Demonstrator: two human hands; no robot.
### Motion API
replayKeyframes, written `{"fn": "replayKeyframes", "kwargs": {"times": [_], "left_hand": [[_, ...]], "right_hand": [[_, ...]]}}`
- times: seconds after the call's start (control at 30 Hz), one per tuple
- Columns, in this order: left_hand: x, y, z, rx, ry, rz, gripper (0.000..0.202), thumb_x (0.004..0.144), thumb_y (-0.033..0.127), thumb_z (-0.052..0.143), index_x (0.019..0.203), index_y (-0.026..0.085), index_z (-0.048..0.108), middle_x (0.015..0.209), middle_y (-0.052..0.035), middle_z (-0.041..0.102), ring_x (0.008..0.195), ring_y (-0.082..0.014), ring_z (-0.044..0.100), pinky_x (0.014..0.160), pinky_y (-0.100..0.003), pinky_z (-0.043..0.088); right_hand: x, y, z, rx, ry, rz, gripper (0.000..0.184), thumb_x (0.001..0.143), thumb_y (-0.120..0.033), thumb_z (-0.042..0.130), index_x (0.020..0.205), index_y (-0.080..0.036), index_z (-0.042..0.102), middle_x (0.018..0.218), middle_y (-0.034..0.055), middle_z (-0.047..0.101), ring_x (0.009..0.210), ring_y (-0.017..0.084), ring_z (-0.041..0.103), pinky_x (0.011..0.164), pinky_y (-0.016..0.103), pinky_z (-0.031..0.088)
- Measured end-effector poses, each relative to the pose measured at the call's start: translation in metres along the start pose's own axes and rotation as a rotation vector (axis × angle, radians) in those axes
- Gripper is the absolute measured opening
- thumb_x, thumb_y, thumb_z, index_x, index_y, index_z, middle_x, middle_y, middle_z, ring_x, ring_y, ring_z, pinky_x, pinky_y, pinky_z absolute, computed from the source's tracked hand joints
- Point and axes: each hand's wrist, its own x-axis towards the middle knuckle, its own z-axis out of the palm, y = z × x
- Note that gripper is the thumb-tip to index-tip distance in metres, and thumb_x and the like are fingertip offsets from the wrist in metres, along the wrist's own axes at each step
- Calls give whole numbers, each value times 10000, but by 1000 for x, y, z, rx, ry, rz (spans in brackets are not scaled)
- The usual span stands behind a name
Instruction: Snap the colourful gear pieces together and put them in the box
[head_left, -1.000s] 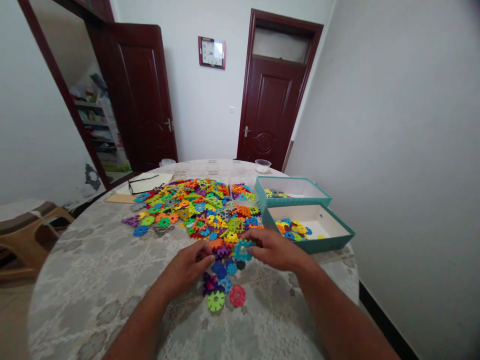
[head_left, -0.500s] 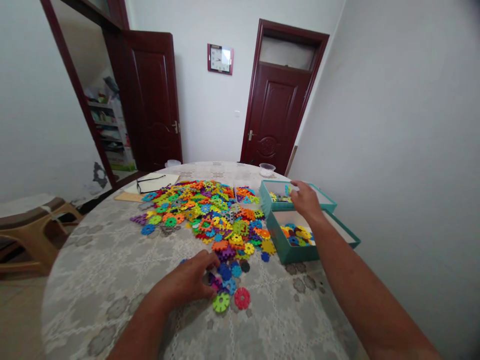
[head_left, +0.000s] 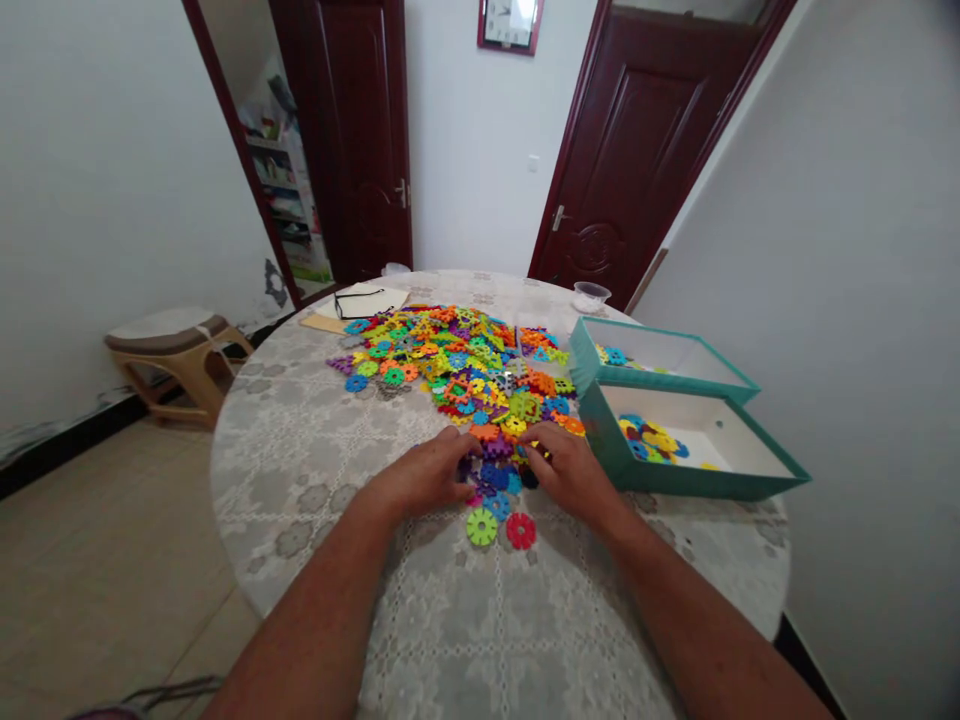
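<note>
A large heap of multicoloured plastic gear-shaped interlocking discs [head_left: 457, 365] covers the middle of the round table [head_left: 300, 480]. My left hand [head_left: 424, 472] and my right hand [head_left: 570, 472] both rest at the heap's near edge, fingers curled down among the pieces. The fingers hide whatever lies directly beneath them. Between the hands lies a small cluster of blue and purple discs. Just below it sit a green disc [head_left: 481, 526] and a red disc [head_left: 520, 531]. The lower teal box [head_left: 675, 480], holding some discs, stands to the right of my right hand.
A second teal box [head_left: 592, 345] stands behind the first, with a few discs inside. Glasses [head_left: 367, 302] lie on a paper at the far left of the table, and a clear bowl [head_left: 592, 296] stands at the far edge. A stool [head_left: 176, 350] stands on the floor to the left.
My right hand has come back from the far teal box to the heap's near edge. My left hand has shifted slightly right, and the view has tilted down.
</note>
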Motion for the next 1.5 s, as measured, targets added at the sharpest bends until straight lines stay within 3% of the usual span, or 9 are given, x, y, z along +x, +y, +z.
{"fn": "replayKeyframes", "kwargs": {"times": [0.27,0.4,0.57,0.8,0.97,1.13,1.27,1.37,1.5], "left_hand": [[2,-2,4,-4,53,101,601,804,135,707,1367,301,577,1299,-66,574,1118,-238,590,988,-366,493],[2,-5,4,-11,52,100,808,786,53,664,1510,357,475,1385,-70,567,1233,-265,569,1071,-413,472],[2,-5,3,-19,55,162,796,780,80,705,1490,376,500,1394,-58,560,1318,-277,523,1139,-438,434],[1,-4,3,-46,71,146,885,754,55,690,1532,398,445,1408,-66,541,1271,-276,554,1100,-447,473],[3,-4,3,-106,85,200,851,758,37,648,1535,338,473,1463,-74,572,1339,-284,540,1157,-446,431],[5,-6,3,-118,94,109,777,797,54,592,1522,321,508,1250,-47,707,1103,-219,655,1010,-364,505],[6,-4,0,-135,137,30,672,821,116,630,1456,329,579,1239,-40,720,1058,-213,667,960,-350,510],[6,2,-3,-211,146,17,561,851,195,662,1404,278,616,1123,-42,742,967,-202,676,896,-338,526],[7,10,-2,-311,144,58,412,871,269,689,1281,230,670,1068,-47,748,942,-195,677,856,-314,527]], "right_hand": [[-11,-10,12,-84,-254,-14,169,985,-252,613,1127,-198,686,1090,86,689,1024,230,638,914,346,487],[-12,-20,18,-205,-316,47,262,985,-312,626,1214,-192,668,1188,119,659,1064,257,631,926,364,484],[-10,-28,23,-290,-360,106,193,984,-286,610,1133,-179,671,1164,123,660,1054,263,627,896,351,473],[-10,-24,26,-242,-348,83,110,984,-217,579,1049,-199,666,1069,79,682,964,222,620,813,308,426],[-11,-12,29,-151,-252,67,84,985,-201,555,933,-195,620,934,50,652,861,193,592,758,297,385],[-10,-7,26,-115,-226,65,126,984,-211,541,865,-201,581,880,34,628,830,185,576,739,293,377],[-10,-9,24,-62,-179,70,103,975,-218,552,1001,-195,649,956,63,669,900,211,613,799,314,433],[-10,-16,22,28,-132,27,244,958,-247,610,1192,-200,661,1104,96,700,1022,239,638,903,354,472],[-8,-29,21,184,-142,68,211,967,-229,595,1157,-237,686,1087,53,743,965,210,669,878,334,494]]}}
